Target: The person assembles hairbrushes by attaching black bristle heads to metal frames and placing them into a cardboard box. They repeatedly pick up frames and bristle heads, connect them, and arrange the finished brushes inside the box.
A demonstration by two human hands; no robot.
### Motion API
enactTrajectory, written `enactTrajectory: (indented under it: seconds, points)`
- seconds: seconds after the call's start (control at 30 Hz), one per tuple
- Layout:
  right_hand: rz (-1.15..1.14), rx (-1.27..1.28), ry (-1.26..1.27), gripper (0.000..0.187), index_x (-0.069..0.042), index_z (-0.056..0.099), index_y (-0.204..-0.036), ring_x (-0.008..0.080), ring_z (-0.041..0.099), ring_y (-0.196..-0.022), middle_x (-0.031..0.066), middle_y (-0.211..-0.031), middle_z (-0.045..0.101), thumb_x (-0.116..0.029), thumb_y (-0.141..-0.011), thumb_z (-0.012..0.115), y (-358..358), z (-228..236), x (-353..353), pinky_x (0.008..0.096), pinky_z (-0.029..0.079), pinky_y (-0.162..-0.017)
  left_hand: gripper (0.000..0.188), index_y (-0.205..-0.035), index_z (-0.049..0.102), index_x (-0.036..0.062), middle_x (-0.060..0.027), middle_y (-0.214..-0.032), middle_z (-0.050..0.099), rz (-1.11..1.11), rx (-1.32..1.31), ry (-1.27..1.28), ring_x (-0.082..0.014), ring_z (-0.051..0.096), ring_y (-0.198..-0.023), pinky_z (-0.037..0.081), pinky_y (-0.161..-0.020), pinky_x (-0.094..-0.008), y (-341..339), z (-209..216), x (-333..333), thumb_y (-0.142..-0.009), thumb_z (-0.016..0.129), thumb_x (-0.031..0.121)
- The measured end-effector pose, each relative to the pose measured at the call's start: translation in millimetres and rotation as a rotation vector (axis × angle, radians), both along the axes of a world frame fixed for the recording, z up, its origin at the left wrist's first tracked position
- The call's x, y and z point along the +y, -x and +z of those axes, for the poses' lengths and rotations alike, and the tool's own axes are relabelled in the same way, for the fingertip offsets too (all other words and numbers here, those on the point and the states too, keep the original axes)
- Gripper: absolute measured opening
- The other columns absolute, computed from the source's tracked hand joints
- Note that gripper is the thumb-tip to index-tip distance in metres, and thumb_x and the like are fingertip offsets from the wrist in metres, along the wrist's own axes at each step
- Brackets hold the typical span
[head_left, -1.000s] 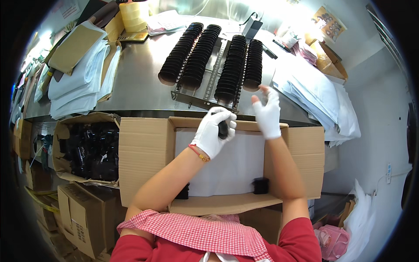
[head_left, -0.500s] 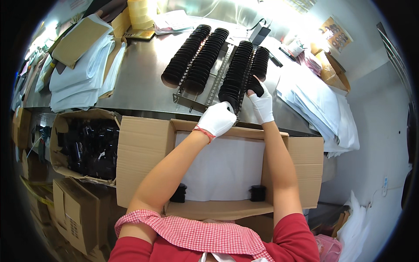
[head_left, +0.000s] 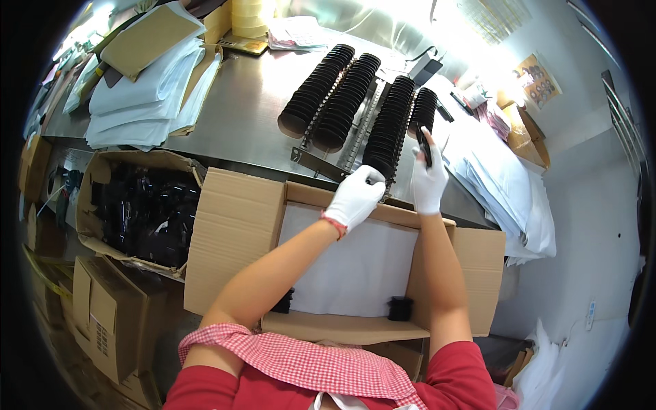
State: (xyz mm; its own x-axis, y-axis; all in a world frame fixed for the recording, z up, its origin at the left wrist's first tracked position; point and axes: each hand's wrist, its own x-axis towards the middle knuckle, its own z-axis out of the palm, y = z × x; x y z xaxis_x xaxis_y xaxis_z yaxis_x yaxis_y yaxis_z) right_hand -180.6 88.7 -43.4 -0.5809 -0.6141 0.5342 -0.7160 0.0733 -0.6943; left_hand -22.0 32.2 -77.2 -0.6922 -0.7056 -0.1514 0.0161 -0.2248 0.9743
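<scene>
A metal rack (head_left: 318, 164) on the steel table carries long rows of dark round lenses (head_left: 391, 123), stood on edge one behind another. My left hand (head_left: 357, 197), white-gloved with bare fingertips, is closed at the near end of the third row from the left; what its fingers grip is hidden. In my right hand (head_left: 429, 183), gloved alike, a dark lens (head_left: 424, 147) is pinched edge-on between thumb and fingers, beside the shorter rightmost row (head_left: 423, 108). Whether more than one lens is in that hand I cannot tell.
Below my forearms stands an open cardboard box (head_left: 232, 239) lined with white sheet, black blocks (head_left: 400, 308) in its near corners. Left of it, another carton (head_left: 96, 222) holds dark glossy pieces. White paper stacks (head_left: 147, 102) and white sheets (head_left: 506, 184) flank the rack.
My right hand has drawn back from the rightmost row, turning the dark lens edge-on; that row's near end looks shorter. My left hand stays at the third row. The whole view has shifted slightly.
</scene>
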Motion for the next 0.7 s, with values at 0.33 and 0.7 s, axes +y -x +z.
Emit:
enactTrajectory:
  seconds: [0.33, 0.7]
  points:
    - [0.082, 0.350, -0.124, 0.023, -0.005, 0.066, -0.106, 0.0351, 0.059, -0.103, 0.0165, -0.109, 0.064, -0.015, -0.085, 0.069, 1.9, 10.9, 15.8, 0.0434, 0.046, -0.093, 0.012, -0.103, 0.056, 0.0181, 0.0030, -0.093, 0.063, 0.004, 0.134, -0.656, -0.0077, 0.061, -0.077, 0.051, -0.068, -0.0277, -21.9, 39.1, 15.5, -0.095, 0.065, 0.022]
    - [0.266, -0.586, 0.002, 0.056, 0.005, 0.053, -0.132, 0.0167, 0.063, -0.102, 0.0099, -0.116, 0.064, 0.003, -0.081, 0.074, 137.1, -32.5, -57.7, 0.0277, 0.053, -0.090, 0.027, -0.096, 0.071, 0.0035, -0.0189, -0.098, 0.072, -0.236, -0.451, 0.542, -0.0346, 0.068, -0.095, 0.054, -0.087, -0.0379, 7.8, 13.4, -19.6, -0.082, 0.060, 0.024]
